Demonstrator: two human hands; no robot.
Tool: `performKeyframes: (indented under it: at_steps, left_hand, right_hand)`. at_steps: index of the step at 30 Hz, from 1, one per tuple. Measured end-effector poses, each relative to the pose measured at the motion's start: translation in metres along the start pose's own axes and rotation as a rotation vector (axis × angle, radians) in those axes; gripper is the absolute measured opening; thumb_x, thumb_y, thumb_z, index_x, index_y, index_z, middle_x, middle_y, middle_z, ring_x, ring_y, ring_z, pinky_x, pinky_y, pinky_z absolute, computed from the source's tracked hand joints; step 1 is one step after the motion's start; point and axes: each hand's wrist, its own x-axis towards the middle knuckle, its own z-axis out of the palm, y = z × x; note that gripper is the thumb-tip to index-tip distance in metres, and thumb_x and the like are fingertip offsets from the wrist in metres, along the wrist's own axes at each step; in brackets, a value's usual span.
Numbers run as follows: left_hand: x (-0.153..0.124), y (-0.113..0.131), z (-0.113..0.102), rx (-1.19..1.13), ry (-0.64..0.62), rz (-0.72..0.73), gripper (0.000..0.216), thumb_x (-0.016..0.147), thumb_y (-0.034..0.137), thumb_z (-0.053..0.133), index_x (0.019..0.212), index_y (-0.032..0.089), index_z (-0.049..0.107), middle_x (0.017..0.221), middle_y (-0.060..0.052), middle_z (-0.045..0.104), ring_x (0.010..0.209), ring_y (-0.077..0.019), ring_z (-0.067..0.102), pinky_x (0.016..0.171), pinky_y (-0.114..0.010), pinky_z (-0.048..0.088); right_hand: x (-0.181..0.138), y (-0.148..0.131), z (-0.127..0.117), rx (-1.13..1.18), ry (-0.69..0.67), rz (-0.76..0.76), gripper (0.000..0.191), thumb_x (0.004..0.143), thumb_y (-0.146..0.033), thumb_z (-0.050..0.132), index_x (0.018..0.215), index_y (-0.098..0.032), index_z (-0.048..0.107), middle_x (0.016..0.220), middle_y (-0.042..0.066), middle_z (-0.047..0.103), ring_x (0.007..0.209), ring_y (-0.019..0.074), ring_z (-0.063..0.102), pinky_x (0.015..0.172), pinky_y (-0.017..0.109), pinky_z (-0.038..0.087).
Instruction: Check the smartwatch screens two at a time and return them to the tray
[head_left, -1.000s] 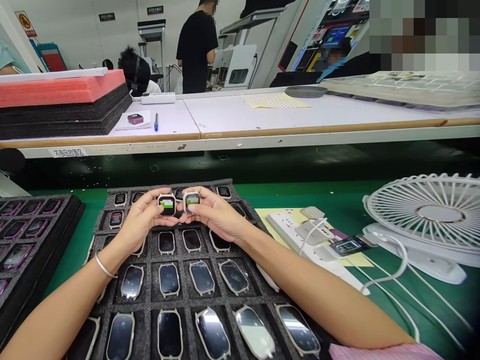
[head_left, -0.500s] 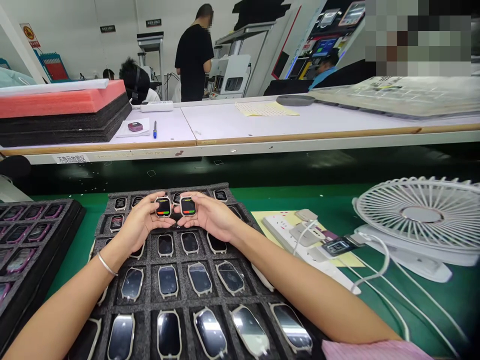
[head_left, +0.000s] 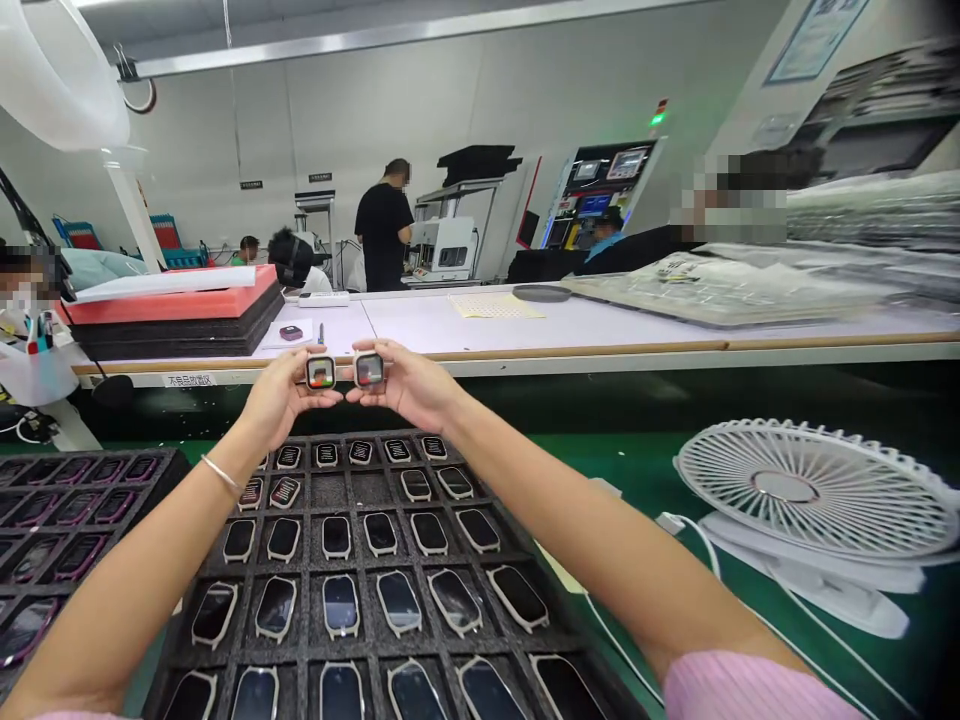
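My left hand (head_left: 283, 396) grips a smartwatch body (head_left: 320, 373) by its edges, its lit screen turned towards me. A second smartwatch body (head_left: 369, 371), light-framed and without a strap like the first, is pinched in my right hand (head_left: 409, 385). The two watches are side by side, a small gap apart, raised above the far end of a dark foam tray (head_left: 304, 610). Rows of similar watch bodies lie in the tray's compartments; two compartments in the second row from the back hold none. Several watches in the back rows show white text on their screens.
At the left lies another foam tray (head_left: 161, 468) with purple-framed watches. A white fan (head_left: 784, 490) and cables stand at the right. Behind runs a raised shelf (head_left: 480, 325) bearing red and black foam sheets (head_left: 180, 300). A person in black (head_left: 382, 225) stands further back.
Both hands have lifted the two watches up from just over the tray to the shelf's edge height. My view has tilted up, and the watch screens now look paler, with glare.
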Motion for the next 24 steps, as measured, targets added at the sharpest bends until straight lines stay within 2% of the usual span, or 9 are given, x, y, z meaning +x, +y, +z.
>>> performKeyframes:
  at_steps: [5,10,16,24]
  left_hand:
    - [0.019,0.042,0.015,0.019,0.0,0.182,0.022,0.08,0.03,0.061,0.098,0.017,0.061,0.075,-0.003,0.069,0.057,-0.0152,0.068,0.056,-0.028,0.057]
    - [0.022,0.066,0.024,0.018,-0.03,0.273,0.021,0.083,0.029,0.057,0.098,0.017,0.061,0.075,-0.003,0.068,0.058,-0.0159,0.069,0.055,-0.027,0.056]
    - [0.016,0.079,0.028,0.052,-0.025,0.293,0.022,0.081,0.031,0.06,0.098,0.018,0.06,0.074,-0.001,0.066,0.054,-0.0142,0.066,0.053,-0.026,0.052]
    - [0.013,0.078,0.027,0.039,-0.041,0.261,0.026,0.079,0.034,0.057,0.097,0.016,0.062,0.078,-0.003,0.064,0.057,-0.0146,0.064,0.054,-0.026,0.05]
  right_hand:
    - [0.012,-0.048,0.016,-0.061,-0.083,-0.201,0.019,0.1,-0.025,0.036,0.105,-0.023,0.054,0.079,0.002,0.073,0.061,0.015,0.07,0.061,0.029,0.055]
    - [0.012,-0.074,0.027,-0.114,-0.13,-0.281,0.017,0.101,-0.027,0.037,0.104,-0.024,0.053,0.079,0.001,0.072,0.065,0.0161,0.071,0.06,0.028,0.055]
    - [0.011,-0.083,0.032,-0.122,-0.126,-0.284,0.014,0.101,-0.03,0.04,0.104,-0.025,0.053,0.086,0.003,0.074,0.065,0.016,0.071,0.062,0.028,0.055]
    - [0.011,-0.081,0.026,-0.089,-0.161,-0.228,0.017,0.097,-0.035,0.046,0.105,-0.023,0.054,0.087,0.004,0.073,0.068,0.0171,0.071,0.066,0.031,0.055]
